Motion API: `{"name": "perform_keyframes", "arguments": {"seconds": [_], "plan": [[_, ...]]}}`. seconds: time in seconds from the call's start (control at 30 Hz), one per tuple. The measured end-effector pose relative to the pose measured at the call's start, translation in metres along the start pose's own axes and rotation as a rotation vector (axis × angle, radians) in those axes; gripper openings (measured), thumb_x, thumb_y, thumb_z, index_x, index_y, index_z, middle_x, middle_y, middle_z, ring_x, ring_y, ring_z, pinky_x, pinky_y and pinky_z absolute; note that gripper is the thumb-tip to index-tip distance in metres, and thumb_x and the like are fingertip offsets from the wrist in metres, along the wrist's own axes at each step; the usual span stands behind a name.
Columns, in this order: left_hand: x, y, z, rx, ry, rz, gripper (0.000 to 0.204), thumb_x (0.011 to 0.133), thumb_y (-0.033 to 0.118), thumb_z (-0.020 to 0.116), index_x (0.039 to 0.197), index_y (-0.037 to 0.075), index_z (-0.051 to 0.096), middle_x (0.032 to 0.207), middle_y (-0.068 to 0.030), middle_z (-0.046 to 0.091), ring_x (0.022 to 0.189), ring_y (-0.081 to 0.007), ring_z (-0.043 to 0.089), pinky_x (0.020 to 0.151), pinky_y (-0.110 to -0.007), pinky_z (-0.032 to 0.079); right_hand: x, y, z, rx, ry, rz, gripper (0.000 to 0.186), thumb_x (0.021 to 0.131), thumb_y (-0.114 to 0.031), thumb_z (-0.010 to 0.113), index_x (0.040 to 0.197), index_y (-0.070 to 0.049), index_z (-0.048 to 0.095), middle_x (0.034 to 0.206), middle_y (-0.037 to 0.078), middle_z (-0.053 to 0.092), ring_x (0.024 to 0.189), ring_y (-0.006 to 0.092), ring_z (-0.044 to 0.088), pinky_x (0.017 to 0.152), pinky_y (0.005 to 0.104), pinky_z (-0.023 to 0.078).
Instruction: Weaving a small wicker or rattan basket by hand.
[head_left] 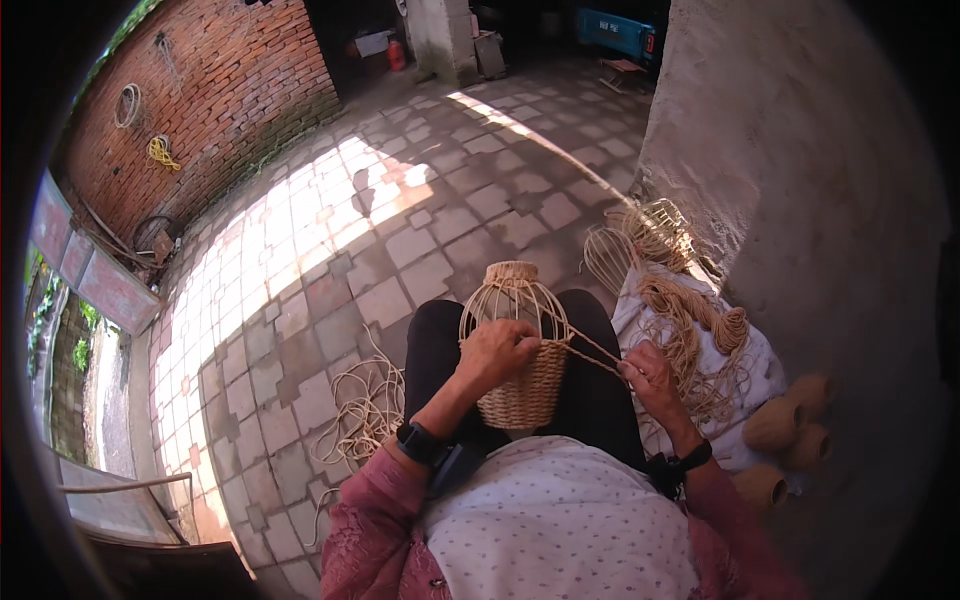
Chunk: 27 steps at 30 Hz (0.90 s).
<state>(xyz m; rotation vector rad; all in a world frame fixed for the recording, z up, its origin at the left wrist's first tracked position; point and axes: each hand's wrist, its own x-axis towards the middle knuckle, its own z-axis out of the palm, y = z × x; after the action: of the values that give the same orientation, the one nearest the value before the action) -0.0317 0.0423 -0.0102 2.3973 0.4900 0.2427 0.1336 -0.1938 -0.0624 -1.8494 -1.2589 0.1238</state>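
Observation:
Between my thighs stands a half-woven basket (522,396), its lower part closely woven in tan cord and its upper part bare curved ribs under a wrapped neck. My left hand (500,348) is closed on the near left side of it, at the top of the woven band. From the basket's right side a twisted cord (597,355) runs taut to my right hand (649,370), which pinches it with bent fingers. The fingertips of the left hand are partly hidden against the ribs.
Loose cord (366,410) lies tangled on the paving at my left. To my right, a white cloth (760,372) bears cord hanks (690,308); beyond are open rib frames (607,255). Several tan pots (775,424) sit by the cloth, near a plastered wall (800,200).

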Motion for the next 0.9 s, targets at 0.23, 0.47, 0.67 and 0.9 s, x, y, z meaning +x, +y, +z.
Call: {"name": "perform_keyframes", "arguments": {"seconds": [0.23, 0.47, 0.67, 0.9], "plan": [[0.003, 0.006, 0.000, 0.021, -0.021, -0.015, 0.027, 0.084, 0.031, 0.059, 0.094, 0.009, 0.070, 0.084, -0.0146, 0.068, 0.083, -0.0314, 0.065, 0.076, -0.041, 0.050, -0.053, 0.050, -0.017, -0.127, 0.010, 0.278, 0.021, 0.086, -0.021, 0.061, 0.095, -0.002, 0.063, 0.091, 0.014, 0.055, 0.089, 0.0302, 0.054, 0.078, 0.0381, 0.042], [0.004, 0.016, 0.000, 0.001, -0.039, -0.040, 0.028, 0.083, 0.032, 0.060, 0.095, 0.008, 0.070, 0.086, -0.0146, 0.068, 0.084, -0.0320, 0.065, 0.075, -0.041, 0.050, 0.081, -0.030, 0.033, -0.313, 0.115, -0.130, 0.024, 0.086, -0.029, 0.062, 0.090, -0.006, 0.059, 0.089, 0.011, 0.055, 0.090, 0.0297, 0.052, 0.079, 0.0432, 0.038], [-0.002, 0.007, 0.005, 0.049, 0.029, -0.064, 0.028, 0.083, 0.031, 0.060, 0.093, 0.008, 0.070, 0.084, -0.0152, 0.068, 0.084, -0.0327, 0.065, 0.076, -0.042, 0.050, 0.036, -0.037, 0.029, -0.082, 0.017, -0.215, 0.014, 0.080, -0.006, 0.062, 0.072, -0.002, 0.051, 0.075, 0.012, 0.046, 0.076, 0.0316, 0.047, 0.068, 0.0425, 0.038], [-0.004, 0.015, 0.001, 0.047, 0.033, -0.067, 0.027, 0.083, 0.031, 0.059, 0.094, 0.009, 0.071, 0.085, -0.0155, 0.068, 0.083, -0.0328, 0.065, 0.076, -0.043, 0.050, -0.130, 0.103, -0.060, -0.223, 0.027, 0.250, 0.013, 0.080, -0.010, 0.060, 0.074, 0.000, 0.058, 0.082, 0.016, 0.053, 0.082, 0.0340, 0.052, 0.073, 0.0425, 0.041]]}}
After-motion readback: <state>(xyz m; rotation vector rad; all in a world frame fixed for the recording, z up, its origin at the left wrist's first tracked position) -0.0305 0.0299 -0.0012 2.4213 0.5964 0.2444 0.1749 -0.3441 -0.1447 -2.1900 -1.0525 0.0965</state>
